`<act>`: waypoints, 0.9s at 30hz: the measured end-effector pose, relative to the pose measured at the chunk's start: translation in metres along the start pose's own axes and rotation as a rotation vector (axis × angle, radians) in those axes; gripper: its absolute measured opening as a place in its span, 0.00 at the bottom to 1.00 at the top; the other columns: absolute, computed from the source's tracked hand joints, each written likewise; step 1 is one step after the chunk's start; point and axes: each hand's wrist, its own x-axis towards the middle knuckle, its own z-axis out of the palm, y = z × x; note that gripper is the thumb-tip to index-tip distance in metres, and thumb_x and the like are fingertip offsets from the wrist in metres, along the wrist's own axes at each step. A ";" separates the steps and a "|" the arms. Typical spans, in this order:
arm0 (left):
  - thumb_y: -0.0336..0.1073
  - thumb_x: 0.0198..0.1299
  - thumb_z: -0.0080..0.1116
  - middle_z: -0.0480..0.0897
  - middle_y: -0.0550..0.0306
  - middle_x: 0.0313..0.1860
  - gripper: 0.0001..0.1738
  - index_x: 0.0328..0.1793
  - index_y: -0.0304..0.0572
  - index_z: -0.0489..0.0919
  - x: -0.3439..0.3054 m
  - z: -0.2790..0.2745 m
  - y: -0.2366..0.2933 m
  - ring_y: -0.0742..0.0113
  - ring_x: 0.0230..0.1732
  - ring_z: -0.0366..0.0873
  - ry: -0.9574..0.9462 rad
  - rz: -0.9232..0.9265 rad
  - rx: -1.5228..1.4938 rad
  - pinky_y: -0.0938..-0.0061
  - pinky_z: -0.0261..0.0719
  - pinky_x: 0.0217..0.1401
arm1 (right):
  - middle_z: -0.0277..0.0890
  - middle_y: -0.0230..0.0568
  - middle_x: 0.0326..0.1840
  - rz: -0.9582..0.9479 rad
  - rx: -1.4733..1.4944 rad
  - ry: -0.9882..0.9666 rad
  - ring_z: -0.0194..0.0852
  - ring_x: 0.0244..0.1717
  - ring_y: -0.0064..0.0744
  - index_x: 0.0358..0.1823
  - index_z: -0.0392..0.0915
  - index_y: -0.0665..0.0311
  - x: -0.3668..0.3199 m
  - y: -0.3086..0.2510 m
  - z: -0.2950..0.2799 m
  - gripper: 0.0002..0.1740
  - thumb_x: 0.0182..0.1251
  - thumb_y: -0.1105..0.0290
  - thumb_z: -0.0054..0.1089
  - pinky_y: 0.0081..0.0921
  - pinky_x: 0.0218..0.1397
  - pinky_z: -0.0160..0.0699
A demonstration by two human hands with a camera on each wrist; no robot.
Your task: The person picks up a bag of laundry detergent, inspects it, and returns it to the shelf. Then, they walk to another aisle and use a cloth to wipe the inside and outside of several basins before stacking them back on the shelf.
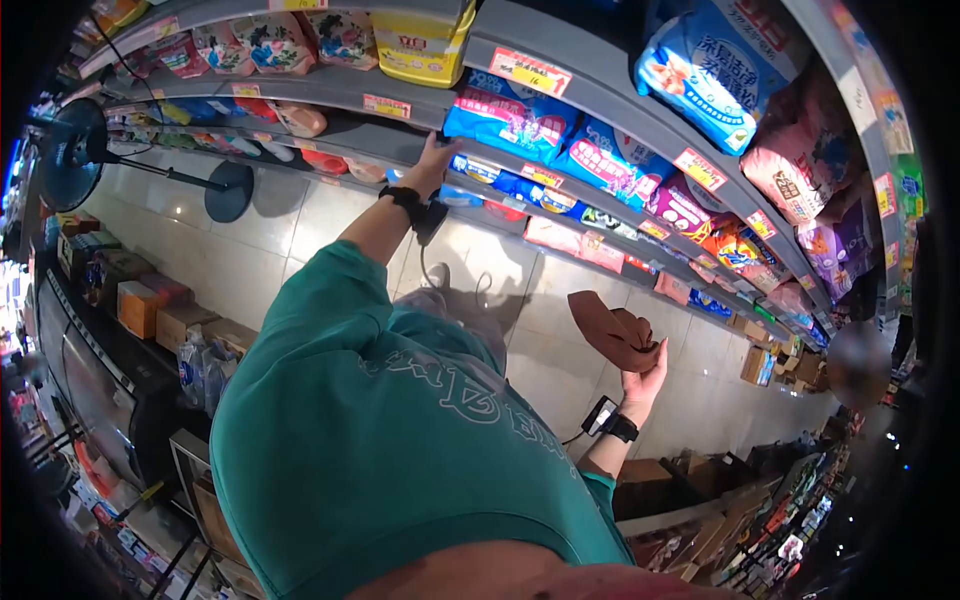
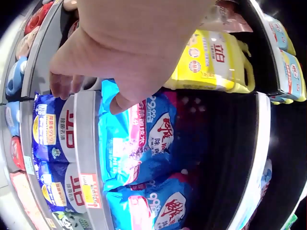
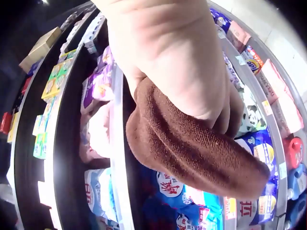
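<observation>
My left hand (image 1: 432, 166) reaches to the shelf at the end of a row of blue laundry detergent bags. In the left wrist view its thumb rests at the top corner of the nearest blue detergent bag (image 2: 136, 143), and the fingers lie by the grey shelf edge. My right hand (image 1: 645, 378) grips a folded brown cloth (image 1: 615, 335) out over the floor, away from the shelf. In the right wrist view the brown cloth (image 3: 192, 148) bunches under the palm, its loose end sticking out past the curled fingers.
Yellow detergent bag (image 1: 425, 45) stands one shelf higher. Price tags (image 1: 530, 72) line the shelf edges. Behind are a standing fan (image 1: 75, 155) with a round base on the tiled floor (image 1: 540, 350), and cardboard boxes (image 1: 185, 320).
</observation>
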 end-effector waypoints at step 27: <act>0.34 0.56 0.62 0.80 0.43 0.52 0.26 0.61 0.35 0.71 0.046 0.074 -0.040 0.47 0.60 0.73 0.499 0.333 0.459 0.51 0.61 0.64 | 0.72 0.55 0.61 -0.075 0.132 0.417 0.73 0.60 0.51 0.59 0.70 0.68 -0.090 0.044 -0.094 0.25 0.71 0.55 0.52 0.50 0.61 0.78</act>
